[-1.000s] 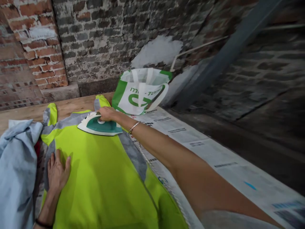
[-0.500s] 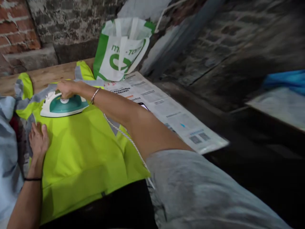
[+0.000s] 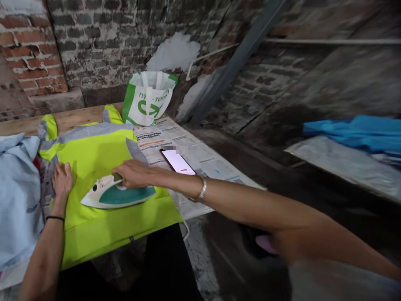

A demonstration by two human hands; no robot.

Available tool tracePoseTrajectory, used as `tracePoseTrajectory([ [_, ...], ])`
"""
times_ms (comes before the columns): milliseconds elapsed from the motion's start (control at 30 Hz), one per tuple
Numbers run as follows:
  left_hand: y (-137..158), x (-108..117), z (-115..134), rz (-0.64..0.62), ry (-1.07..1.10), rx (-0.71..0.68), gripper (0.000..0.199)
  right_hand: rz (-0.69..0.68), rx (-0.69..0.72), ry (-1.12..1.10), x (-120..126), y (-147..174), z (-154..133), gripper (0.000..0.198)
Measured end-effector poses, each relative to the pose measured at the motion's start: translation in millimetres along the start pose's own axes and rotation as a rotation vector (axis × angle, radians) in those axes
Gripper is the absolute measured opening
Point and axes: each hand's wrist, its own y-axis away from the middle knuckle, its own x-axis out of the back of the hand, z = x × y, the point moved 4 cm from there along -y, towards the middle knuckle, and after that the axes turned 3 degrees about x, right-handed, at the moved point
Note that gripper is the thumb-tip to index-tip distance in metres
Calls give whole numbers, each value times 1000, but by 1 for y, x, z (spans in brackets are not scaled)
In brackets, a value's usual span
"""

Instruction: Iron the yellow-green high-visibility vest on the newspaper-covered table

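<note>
A bright yellow-green vest (image 3: 94, 161) with grey bands lies spread on the table, its lower edge hanging toward me. My right hand (image 3: 133, 173) is wrapped round the handle of a white and teal clothes iron (image 3: 119, 195). The iron's soleplate rests on the lower right part of the vest, its tip pointing left. My left hand (image 3: 62, 179) lies flat on the vest's left edge, fingers stretched out, holding nothing.
Light blue cloth (image 3: 19, 188) is heaped at the left. Newspaper (image 3: 159, 142) covers the table at right, with a lit phone (image 3: 178, 162) on it. A white and green bag (image 3: 148, 100) stands behind. Blue fabric (image 3: 357, 129) lies on another surface (image 3: 328, 163) at far right.
My right hand has drawn the iron toward me and rightward, from the vest's upper part to its lower part. The left hand stays at the vest's left edge. My view has shifted.
</note>
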Motion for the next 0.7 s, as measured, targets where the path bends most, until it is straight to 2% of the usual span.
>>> tracePoseTrajectory([
  [100, 1, 0, -5, 4, 20, 3, 81, -1, -38, 24, -7, 16, -9, 29],
  [233, 1, -3, -15, 10, 42, 14, 83, 29, -105, 62, -7, -3, -1, 33],
  [333, 0, -6, -20, 18, 48, 20, 81, 106, -141, 59, 2, -39, 16, 34],
  [533, 1, -11, -23, 4, 53, 22, 83, 275, -285, 30, 29, -137, 67, 41],
  [633, 1, -14, -25, -4, 57, 19, 85, 292, -397, 11, 39, -175, 85, 44],
  [700, 1, -17, -27, -9, 64, 17, 85, 280, -429, -1, 43, -188, 91, 48],
])
